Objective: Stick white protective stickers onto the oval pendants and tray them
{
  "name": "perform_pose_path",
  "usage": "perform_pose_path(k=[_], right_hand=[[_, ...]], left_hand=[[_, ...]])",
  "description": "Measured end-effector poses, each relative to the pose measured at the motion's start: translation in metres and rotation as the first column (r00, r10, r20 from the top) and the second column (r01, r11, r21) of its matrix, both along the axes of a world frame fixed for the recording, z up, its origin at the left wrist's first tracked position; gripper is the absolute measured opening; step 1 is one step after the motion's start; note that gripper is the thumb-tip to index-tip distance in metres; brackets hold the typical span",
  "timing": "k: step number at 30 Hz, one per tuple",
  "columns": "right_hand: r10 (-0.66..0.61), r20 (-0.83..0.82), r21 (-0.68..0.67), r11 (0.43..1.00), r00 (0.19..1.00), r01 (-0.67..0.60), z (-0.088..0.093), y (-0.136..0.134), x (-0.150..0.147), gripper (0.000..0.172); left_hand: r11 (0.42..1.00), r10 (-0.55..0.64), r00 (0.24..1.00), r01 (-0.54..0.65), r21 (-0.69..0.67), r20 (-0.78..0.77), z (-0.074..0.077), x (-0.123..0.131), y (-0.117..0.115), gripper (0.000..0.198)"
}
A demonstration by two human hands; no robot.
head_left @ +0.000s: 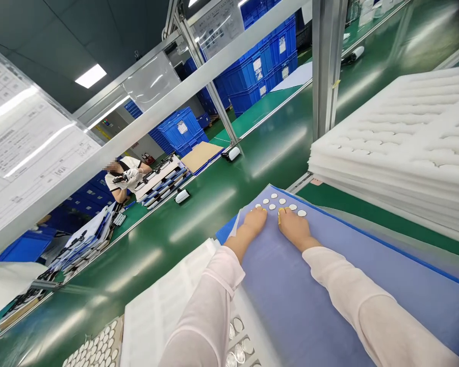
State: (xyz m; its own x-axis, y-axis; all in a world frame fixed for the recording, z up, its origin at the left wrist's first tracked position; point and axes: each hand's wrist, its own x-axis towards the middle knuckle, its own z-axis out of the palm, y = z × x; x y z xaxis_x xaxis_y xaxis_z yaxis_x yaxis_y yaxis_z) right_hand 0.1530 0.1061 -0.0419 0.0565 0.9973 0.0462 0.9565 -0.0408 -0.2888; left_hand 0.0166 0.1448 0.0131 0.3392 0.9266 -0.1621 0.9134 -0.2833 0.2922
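Both my hands rest at the far end of a blue sheet (329, 285) covered by a translucent film. My left hand (253, 220) lies with its fingers curled down among several small white discs (282, 201) laid out on the sheet. My right hand (292, 224) sits beside it, fingertips capped in yellow, pressed on the sheet next to a disc (302, 213). Whether either hand pinches a disc is hidden by the fingers. Both arms wear pale pink sleeves.
A stack of white foam trays (401, 137) stands at the right. A green conveyor belt (199, 214) runs past the sheet. Trays of round discs (95, 349) lie near me at the left. Another person (124, 178) works across the belt; blue crates (260, 66) stand behind.
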Motion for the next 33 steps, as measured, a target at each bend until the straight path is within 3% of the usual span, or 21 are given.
perform_pose_path(k=[4, 9, 13, 17, 20, 23, 25, 29, 33], right_hand=[[0.004, -0.009, -0.026, 1.0, 1.0, -0.004, 0.002, 0.002, 0.001, 0.033], [0.051, -0.065, -0.075, 0.996, 0.997, -0.056, 0.018, 0.007, 0.001, 0.034], [0.093, -0.148, -0.081, 0.991, 0.985, -0.105, 0.04, 0.008, 0.001, 0.034], [0.126, -0.289, -0.047, 0.988, 0.949, -0.145, 0.061, -0.011, -0.012, 0.033], [0.189, -0.443, 0.024, 0.98, 0.876, -0.199, 0.071, -0.062, -0.034, 0.023], [0.304, -0.601, 0.145, 0.951, 0.739, -0.273, 0.078, -0.144, -0.054, 0.018], [0.376, -0.672, 0.234, 0.925, 0.638, -0.299, 0.084, -0.202, -0.061, 0.021], [0.468, -0.742, 0.365, 0.882, 0.48, -0.297, 0.094, -0.28, -0.069, 0.019], [0.539, -0.751, 0.459, 0.841, 0.382, -0.285, 0.099, -0.308, -0.074, 0.014]], left_hand=[[0.997, 0.072, 0.989, -0.069, -0.024, 0.128, 0.01, -0.002, -0.019, 0.024], [0.991, 0.118, 0.922, -0.083, -0.109, 0.369, 0.018, -0.015, -0.092, 0.02], [0.971, 0.2, 0.802, -0.088, -0.221, 0.562, 0.028, -0.037, -0.163, 0.011], [0.937, 0.334, 0.614, -0.138, -0.32, 0.715, 0.047, -0.063, -0.221, 0.005], [0.917, 0.399, 0.449, -0.167, -0.363, 0.8, 0.062, -0.078, -0.259, 0.021], [0.9, 0.433, 0.204, -0.157, -0.407, 0.878, 0.074, -0.085, -0.294, 0.042], [0.892, 0.444, 0.092, -0.133, -0.431, 0.891, 0.08, -0.085, -0.315, 0.048], [0.894, 0.444, 0.072, -0.109, -0.435, 0.893, 0.085, -0.085, -0.347, 0.047], [0.914, 0.404, 0.083, -0.073, -0.399, 0.911, 0.084, -0.087, -0.37, 0.041]])
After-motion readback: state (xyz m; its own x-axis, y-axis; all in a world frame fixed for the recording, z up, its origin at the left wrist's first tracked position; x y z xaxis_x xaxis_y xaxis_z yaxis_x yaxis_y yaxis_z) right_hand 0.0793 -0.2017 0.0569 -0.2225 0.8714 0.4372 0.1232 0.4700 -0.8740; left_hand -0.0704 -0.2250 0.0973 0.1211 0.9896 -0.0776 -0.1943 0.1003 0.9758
